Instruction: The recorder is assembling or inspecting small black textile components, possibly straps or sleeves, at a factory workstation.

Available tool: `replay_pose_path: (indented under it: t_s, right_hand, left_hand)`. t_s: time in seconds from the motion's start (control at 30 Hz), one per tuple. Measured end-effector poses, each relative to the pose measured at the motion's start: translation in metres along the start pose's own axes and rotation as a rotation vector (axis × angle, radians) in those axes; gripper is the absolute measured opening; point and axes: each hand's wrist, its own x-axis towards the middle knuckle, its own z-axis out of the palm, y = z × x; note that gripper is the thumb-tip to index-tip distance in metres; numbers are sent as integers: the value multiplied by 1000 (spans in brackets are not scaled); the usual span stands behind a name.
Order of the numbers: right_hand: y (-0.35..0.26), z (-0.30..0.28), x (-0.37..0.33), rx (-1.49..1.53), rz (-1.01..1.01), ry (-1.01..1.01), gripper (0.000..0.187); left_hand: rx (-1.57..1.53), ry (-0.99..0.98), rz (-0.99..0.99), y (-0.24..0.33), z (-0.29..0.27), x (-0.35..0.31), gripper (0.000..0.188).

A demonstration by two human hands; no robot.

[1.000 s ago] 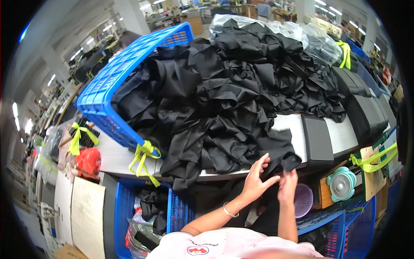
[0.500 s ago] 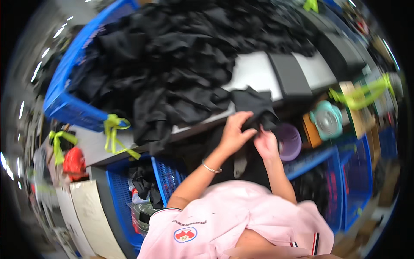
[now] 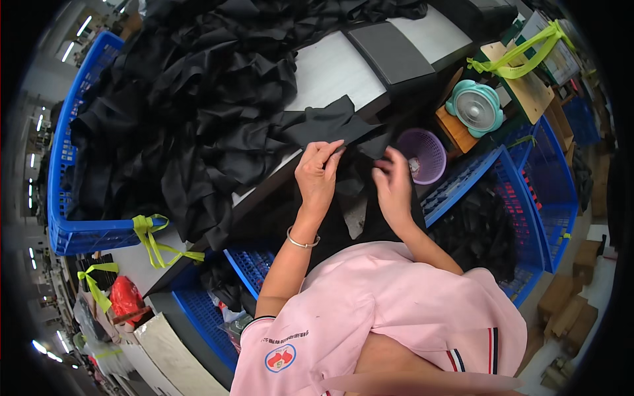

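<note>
Between my hands is a piece of black fabric [image 3: 330, 124], lying partly over the front edge of the work table [image 3: 337, 72]. My left hand [image 3: 317, 177], with a silver bangle on its wrist, pinches the near edge of this piece between thumb and fingers. At its right end, my right hand [image 3: 395, 190] is closed with bent fingers on the cloth; its fingertips are slightly blurred and partly lost against the black. A large heap of black fabric pieces [image 3: 178, 125] spreads to the left and beyond, touching the piece.
A blue crate [image 3: 56, 178] holds the heap's left side. Right of my hands are a purple basket [image 3: 429, 148], a teal fan [image 3: 474, 109] and blue crates [image 3: 535, 211] with black fabric. Another blue crate [image 3: 198, 317] stands low left, near a red bag [image 3: 125, 297]. A dark grey panel [image 3: 389, 53] crosses the table.
The view has swung, so the table and heap sit further left. My hands have moved apart, and the fabric piece is more spread out between them.
</note>
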Motion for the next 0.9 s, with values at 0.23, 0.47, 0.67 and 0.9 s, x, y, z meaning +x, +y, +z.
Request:
replay_pose_path:
  t_s: [0.23, 0.47, 0.67, 0.9]
  right_hand:
    - [-15, -8, 18, -742, -784, -324, 20]
    - [2, 19, 62, -652, -94, -899, 28]
    - [37, 66, 56, 129, 206, -880, 35]
    - [86, 76, 69, 1007, 519, -722, 44]
  left_hand:
    - [-140, -59, 106, 35, 12, -9, 12]
    - [-214, -154, 154, 43, 13, -53, 17]
    - [-216, -161, 126, 47, 8, -70, 14]
    - [-384, -296, 74, 50, 11, -88, 12]
